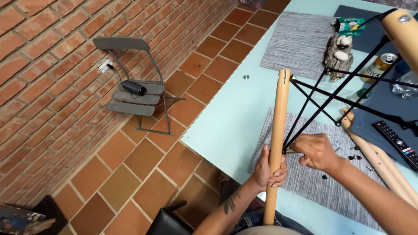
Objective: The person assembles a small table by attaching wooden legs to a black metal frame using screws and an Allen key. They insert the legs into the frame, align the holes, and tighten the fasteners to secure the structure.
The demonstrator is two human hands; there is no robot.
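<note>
Looking down, you have the red brick wall (pixel 52 52) filling the upper left of the frame and the terracotta tile floor (pixel 143 165) running diagonally through the middle, with the pale blue-green table (pixel 230 126) taking the right side. On the floor against the wall, at centre left, stands a grey folding chair (pixel 130 93) with a dark cylindrical object (pixel 134 88) lying on its seat. On the table, a grey woven placemat (pixel 298 41) sits at upper right and a second grey placemat (pixel 318 182) lies under your hands at lower right. The long wooden leg (pixel 277 143) stands nearly upright in the centre-right of the frame, with black metal rods (pixel 331 93) fanning from it toward the upper right, where another wooden leg (pixel 402 32) shows at the corner. Two more wooden legs (pixel 379 161) lie along the right edge of the lower placemat. Your left hand (pixel 267 172) is wrapped firmly around the upright leg, low in the frame. Your right hand (pixel 318 152) is just beside it to the right, fingers curled closed at the point where the rods meet the leg; what it pinches is too small to tell. A black remote control (pixel 396 141) lies at far right, a drink can (pixel 381 65) at upper right, and small screws and washers (pixel 348 152) are scattered beside your right wrist.
</note>
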